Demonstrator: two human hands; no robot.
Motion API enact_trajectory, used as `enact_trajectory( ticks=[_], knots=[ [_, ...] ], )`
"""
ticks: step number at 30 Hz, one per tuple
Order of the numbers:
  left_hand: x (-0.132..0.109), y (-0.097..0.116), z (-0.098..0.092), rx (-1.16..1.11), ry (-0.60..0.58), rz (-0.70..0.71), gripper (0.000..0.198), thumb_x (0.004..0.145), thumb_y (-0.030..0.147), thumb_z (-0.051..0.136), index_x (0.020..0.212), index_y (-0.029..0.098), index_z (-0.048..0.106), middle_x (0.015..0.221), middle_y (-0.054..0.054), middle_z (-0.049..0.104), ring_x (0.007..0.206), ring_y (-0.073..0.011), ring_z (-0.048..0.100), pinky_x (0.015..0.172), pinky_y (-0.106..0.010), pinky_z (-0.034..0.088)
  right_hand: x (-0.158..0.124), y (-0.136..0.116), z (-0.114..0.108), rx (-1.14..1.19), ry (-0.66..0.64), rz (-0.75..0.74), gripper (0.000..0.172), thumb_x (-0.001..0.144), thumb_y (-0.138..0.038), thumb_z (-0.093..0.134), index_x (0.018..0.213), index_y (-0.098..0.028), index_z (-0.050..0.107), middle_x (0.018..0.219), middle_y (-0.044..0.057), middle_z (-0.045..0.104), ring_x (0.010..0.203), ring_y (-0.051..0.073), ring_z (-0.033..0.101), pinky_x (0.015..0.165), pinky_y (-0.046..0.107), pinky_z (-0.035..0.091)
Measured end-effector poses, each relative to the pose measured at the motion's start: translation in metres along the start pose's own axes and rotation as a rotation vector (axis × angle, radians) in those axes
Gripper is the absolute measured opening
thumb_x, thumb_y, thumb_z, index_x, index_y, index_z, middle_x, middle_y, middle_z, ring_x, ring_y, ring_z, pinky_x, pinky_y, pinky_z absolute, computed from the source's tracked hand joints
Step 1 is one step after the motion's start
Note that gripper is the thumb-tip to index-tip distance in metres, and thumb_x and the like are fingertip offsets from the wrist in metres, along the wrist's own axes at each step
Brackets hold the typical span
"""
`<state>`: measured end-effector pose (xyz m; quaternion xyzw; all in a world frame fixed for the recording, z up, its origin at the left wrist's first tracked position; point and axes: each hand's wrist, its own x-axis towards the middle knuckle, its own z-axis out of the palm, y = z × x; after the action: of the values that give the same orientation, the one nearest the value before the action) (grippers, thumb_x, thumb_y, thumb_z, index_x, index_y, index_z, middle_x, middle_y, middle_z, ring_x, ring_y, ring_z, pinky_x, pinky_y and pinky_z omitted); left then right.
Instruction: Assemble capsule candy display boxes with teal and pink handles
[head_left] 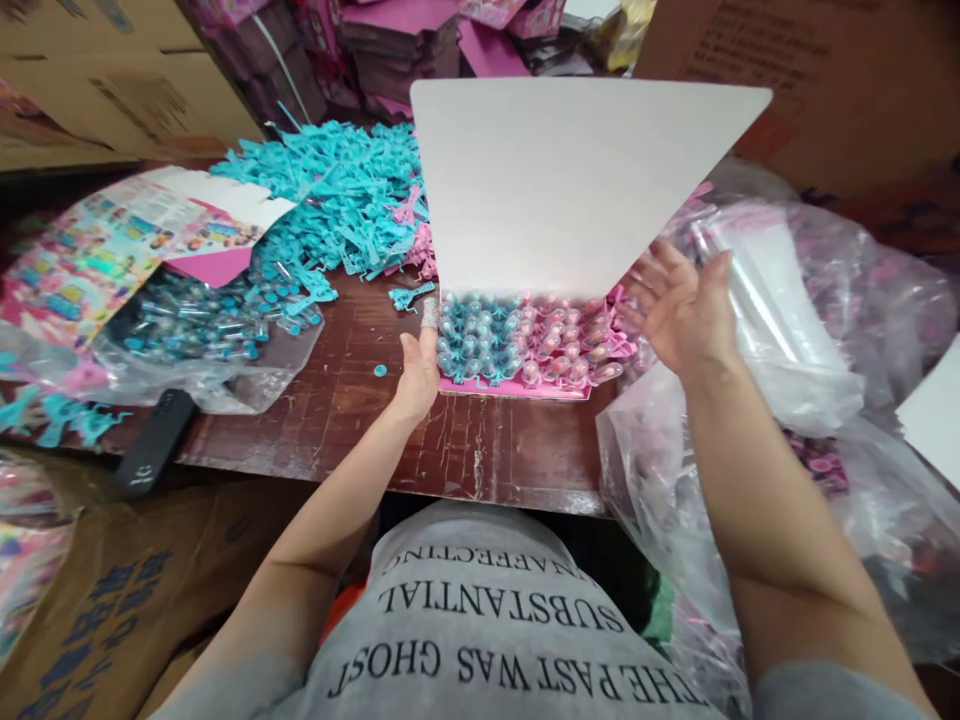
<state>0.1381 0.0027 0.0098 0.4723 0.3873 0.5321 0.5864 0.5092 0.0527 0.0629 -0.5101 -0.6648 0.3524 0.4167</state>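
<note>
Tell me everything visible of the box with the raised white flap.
The box, apparently cardboard, sits open on the brown table, plain white flap raised, near edge pink. Small teal pieces fill its left, pink pieces its right, some leaning outward. The left hand seems to touch its left side; whether the right hand touches it is unclear.

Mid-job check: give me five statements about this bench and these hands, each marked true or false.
1. The left hand is at the left side of the box. True.
2. The white flap lies flat over the box. False: it stands raised.
3. In the box, teal items sit left of pink items. True.
4. The right hand is clenched. False: it is open.
5. The black device lies right of the box. False: it lies left.
</note>
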Motion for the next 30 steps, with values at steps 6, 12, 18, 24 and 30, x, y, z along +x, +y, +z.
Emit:
enact_trajectory(
  ticks=[6,12,18,24,30],
  knots=[
    [0.000,-0.010,0.001,-0.041,0.026,0.035,0.098,0.087,0.101,0.019,0.160,0.042,0.048,0.180,0.003,0.028,0.169,-0.0254,0.023,0.137,-0.049,0.027,0.025,-0.033,0.001,0.408,0.117,0.099,0.090,0.097,-0.061,-0.029,0.171,-0.035,0.013,0.182,0.003,0.025,0.156,0.023,0.041,0.102,0.046,0.051],
    [0.011,0.000,-0.039,0.132,0.060,0.052,0.104,0.085,0.101,0.005,0.162,0.043,0.043,0.178,-0.001,0.034,0.165,-0.0259,0.034,0.124,-0.049,0.047,0.045,-0.019,-0.006,0.169,0.138,0.157,0.111,0.084,-0.094,-0.017,0.155,-0.039,0.048,0.132,0.009,0.072,0.123,0.026,0.061,0.094,0.044,0.051],
    [0.061,0.071,-0.089,0.344,0.178,0.110,0.113,0.083,0.105,0.017,0.163,0.031,0.044,0.139,-0.008,0.072,0.111,-0.0226,0.071,0.091,-0.039,0.058,0.032,-0.030,-0.025,0.181,0.145,0.407,0.092,0.099,-0.089,0.011,0.149,-0.026,0.054,0.085,0.005,0.069,0.069,0.019,0.060,0.066,0.036,0.047],
    [0.083,0.129,-0.046,0.551,-0.088,-0.173,0.112,0.093,0.086,-0.009,0.156,0.017,0.052,0.051,-0.001,0.052,0.045,-0.0179,0.043,0.051,-0.034,0.034,0.017,-0.078,-0.024,0.210,-0.147,0.413,0.086,0.091,-0.098,0.027,0.100,-0.022,0.068,0.072,0.005,0.063,0.057,0.014,0.050,0.053,0.032,0.037],
    [0.048,0.159,-0.042,0.622,-0.276,-0.371,0.095,0.089,0.098,0.030,0.112,0.017,0.075,0.075,-0.012,0.072,0.052,-0.0172,0.055,0.053,-0.033,0.043,-0.054,-0.086,-0.029,0.033,-0.281,0.450,0.078,0.070,-0.064,0.094,0.135,-0.029,0.068,0.091,0.001,0.072,0.070,0.013,0.056,0.056,0.027,0.040]
  ],
)
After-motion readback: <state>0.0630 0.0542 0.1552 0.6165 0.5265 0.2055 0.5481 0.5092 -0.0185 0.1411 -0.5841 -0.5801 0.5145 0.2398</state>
